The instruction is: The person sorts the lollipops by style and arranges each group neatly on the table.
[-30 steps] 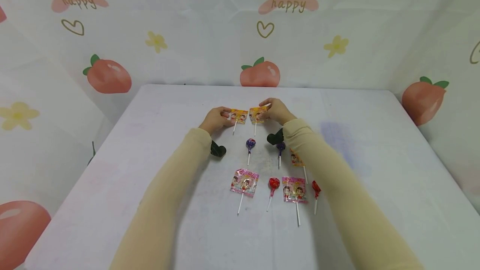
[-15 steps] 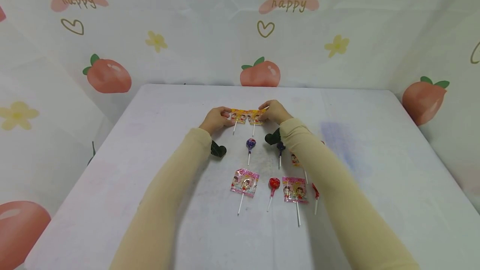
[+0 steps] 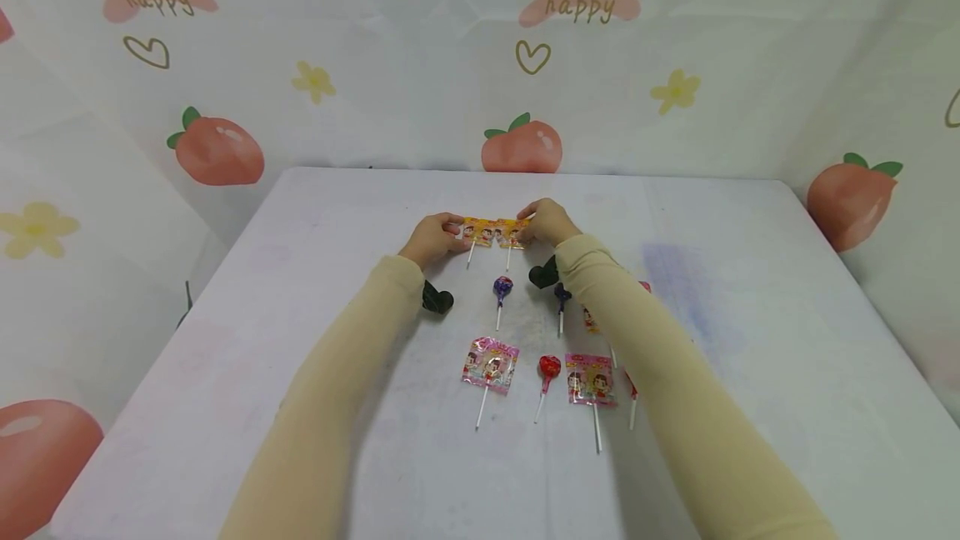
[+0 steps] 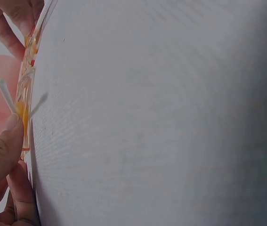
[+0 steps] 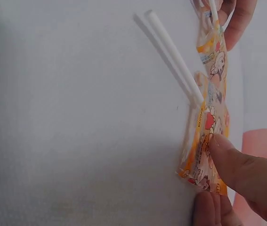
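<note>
Left hand (image 3: 432, 240) and right hand (image 3: 552, 224) each pinching one orange lollipop (image 3: 477, 231) by the worktop's (image 3: 345, 202) far edge, plus two purple lollipops (image 3: 502, 285) closer in.

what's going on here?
A person has a flat-wrapped lollipop in each hand near the table's far edge. The left hand pinches the left yellow packet; the right hand pinches the right yellow packet. They're side by side, sticks toward the person. Nearer the person lie two pink packets, purple lollipops and red lollipops; the right sleeve partly hides others.
</note>
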The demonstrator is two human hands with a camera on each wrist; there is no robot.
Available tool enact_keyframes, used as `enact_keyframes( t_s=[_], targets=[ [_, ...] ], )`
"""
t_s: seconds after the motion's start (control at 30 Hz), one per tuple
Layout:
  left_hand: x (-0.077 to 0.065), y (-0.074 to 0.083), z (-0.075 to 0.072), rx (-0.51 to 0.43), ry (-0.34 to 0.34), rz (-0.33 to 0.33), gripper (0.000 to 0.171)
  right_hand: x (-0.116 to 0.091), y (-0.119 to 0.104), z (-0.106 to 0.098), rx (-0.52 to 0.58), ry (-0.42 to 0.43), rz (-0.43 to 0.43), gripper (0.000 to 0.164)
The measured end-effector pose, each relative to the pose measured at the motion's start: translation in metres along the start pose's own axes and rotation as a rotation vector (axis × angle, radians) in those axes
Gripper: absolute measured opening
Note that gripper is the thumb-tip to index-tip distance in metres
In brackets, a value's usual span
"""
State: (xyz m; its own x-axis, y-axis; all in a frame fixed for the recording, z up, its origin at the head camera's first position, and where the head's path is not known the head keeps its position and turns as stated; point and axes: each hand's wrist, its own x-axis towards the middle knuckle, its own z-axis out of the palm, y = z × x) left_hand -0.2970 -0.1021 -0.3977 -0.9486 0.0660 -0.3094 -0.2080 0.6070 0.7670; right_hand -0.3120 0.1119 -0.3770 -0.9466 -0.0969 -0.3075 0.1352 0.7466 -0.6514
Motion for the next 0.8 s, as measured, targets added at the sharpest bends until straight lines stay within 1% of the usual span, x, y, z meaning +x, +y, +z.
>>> enact_keyframes(
  t_s=[0.23, 0.57, 0.67, 0.8],
  targets=[
    [0.0014, -0.0003, -0.0007, -0.003, 0.007, 0.010, 0.053, 0.0019, 0.0027, 0.0006, -0.009, 0.021, -0.030, 0.040],
    [0.0012, -0.0018, 0.0002, -0.002, 0.002, 0.006, 0.053, 0.0033, 0.0060, 0.0009, -0.037, 0.006, -0.049, 0.038],
    [0.0012, -0.0015, -0.0001, 0.007, 0.001, 0.006, 0.054, 0.0040, 0.0072, 0.0009, -0.042, 0.010, -0.051, 0.038],
    [0.0017, -0.0015, -0.0001, 0.012, 0.000, 0.004, 0.054, 0.0063, 0.0071, 0.0009, -0.046, 0.002, -0.032, 0.038]
  ],
)
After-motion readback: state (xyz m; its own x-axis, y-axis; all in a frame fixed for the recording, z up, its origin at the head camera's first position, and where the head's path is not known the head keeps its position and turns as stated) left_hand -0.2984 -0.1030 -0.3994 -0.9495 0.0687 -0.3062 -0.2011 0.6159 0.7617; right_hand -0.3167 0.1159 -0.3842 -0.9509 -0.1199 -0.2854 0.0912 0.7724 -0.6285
